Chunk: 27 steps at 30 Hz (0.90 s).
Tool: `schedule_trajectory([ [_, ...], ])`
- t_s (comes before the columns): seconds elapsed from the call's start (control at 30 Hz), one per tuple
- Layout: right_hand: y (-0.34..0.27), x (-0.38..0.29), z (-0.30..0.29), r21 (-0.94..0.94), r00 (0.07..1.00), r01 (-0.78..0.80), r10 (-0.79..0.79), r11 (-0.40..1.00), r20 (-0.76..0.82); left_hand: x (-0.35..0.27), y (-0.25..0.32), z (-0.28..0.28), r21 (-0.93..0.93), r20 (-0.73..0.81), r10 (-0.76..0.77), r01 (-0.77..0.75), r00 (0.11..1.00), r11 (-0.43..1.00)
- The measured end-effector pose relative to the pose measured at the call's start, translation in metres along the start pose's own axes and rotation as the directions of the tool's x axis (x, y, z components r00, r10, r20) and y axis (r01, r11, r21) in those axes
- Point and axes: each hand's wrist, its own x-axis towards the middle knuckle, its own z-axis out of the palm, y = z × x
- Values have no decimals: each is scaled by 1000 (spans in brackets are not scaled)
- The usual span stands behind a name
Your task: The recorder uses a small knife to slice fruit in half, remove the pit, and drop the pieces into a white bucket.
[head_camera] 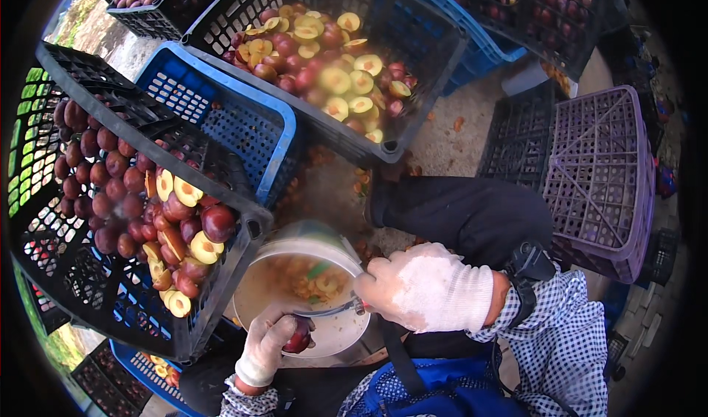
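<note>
My left hand (264,337), in a knit glove, grips a dark red plum (299,337) over the near side of a white bucket (343,337). A knife with a thin curved blade (332,309) is in my gloved right hand (426,290), its blade reaching across the bucket toward the plum. Whether the blade touches the plum I cannot tell. Wet yellowish plum scraps (321,285) and a green leaf lie inside the bucket. On the left, a tilted black crate (251,234) holds whole plums (116,162) and several cut halves (206,247).
Ahead stands a black crate (391,147) with halved and whole plums (334,79). Between the two black crates sits a blue crate (286,121). To the right is a purple crate (592,168). My dark-trousered leg (464,207) extends beyond the bucket; scraps litter the ground (459,135).
</note>
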Motion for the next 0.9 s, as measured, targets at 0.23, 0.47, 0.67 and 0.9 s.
schedule_trajectory([
  [0.23, -2, 0, -3, -7, 999, -2, 2, 1000, 34, 3, 0, 1, 72, 23, 4, -6, 1000, 997],
  [0.47, 0, -1, -3, -12, 1000, 20, -20, 1000, 17, 1, -1, 3, 103, 31, -27, 24, 999, 994],
  [0.67, -1, 0, -2, -18, 999, 12, -11, 1000, 49, 2, 0, 4, 110, 20, -44, 42, 999, 993],
  [0.9, 0, -1, -2, -26, 999, 6, -5, 1000, 45, 4, -7, 4, 180, -11, -26, 28, 1000, 983],
])
